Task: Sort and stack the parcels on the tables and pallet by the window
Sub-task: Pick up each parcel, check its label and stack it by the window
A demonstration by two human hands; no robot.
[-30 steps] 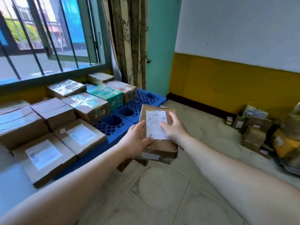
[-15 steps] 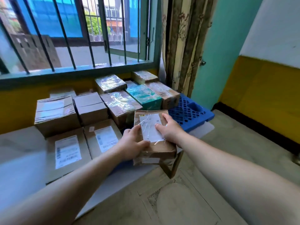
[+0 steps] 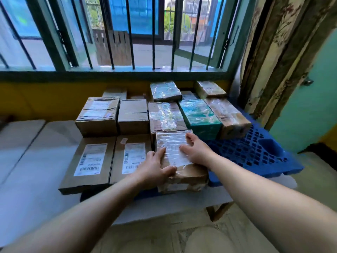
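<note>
A brown taped parcel (image 3: 175,143) with a white label rests on the blue pallet (image 3: 255,150), at the front of a row of parcels. My left hand (image 3: 155,168) grips its near left corner. My right hand (image 3: 196,150) lies flat on its top right, fingers spread. Left of it lie two flat cardboard parcels (image 3: 91,161) with barcode labels. Behind stand several boxes, among them a teal box (image 3: 199,115) and a film-wrapped box (image 3: 165,115).
The pallet sits on white tables (image 3: 36,152) under a barred window (image 3: 127,33). A curtain (image 3: 273,61) hangs at the right beside a teal wall. The pallet's right part is bare. A tiled floor (image 3: 182,238) lies below.
I have turned left toward the window and carried the brown parcel from over the floor onto the pallet beside the flat parcels. My right hand has flattened on top.
</note>
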